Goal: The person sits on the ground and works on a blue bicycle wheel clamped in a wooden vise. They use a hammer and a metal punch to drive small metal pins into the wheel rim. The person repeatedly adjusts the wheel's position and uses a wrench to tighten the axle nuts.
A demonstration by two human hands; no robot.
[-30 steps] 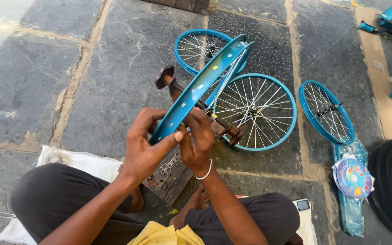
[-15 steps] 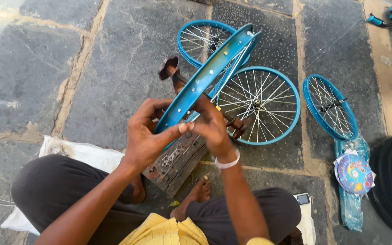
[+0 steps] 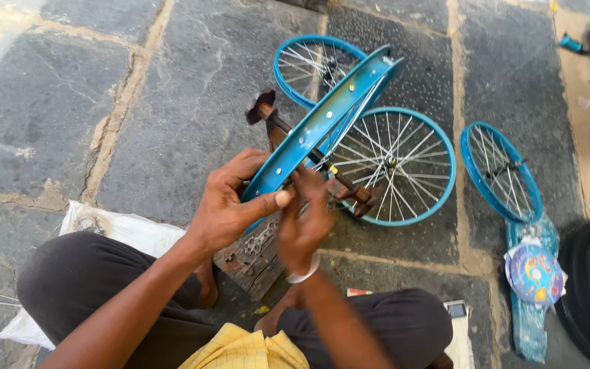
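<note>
Between hands (image 3: 268,215): blue rim (image 3: 322,123), left hand (image 3: 230,205) gripping edge

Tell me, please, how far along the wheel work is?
Done: three spoked wheels lie finished on the paving. In hand: the left hand grips a blue rim on the stand, while the right hand, blurred, works at its spokes. Left: this rim looks only partly laced.

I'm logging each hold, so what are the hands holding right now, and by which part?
The left hand holds the blue wheel rim by its near lower edge, thumb on top. The right hand is at the same rim but blurred; its grip cannot be told.
</note>
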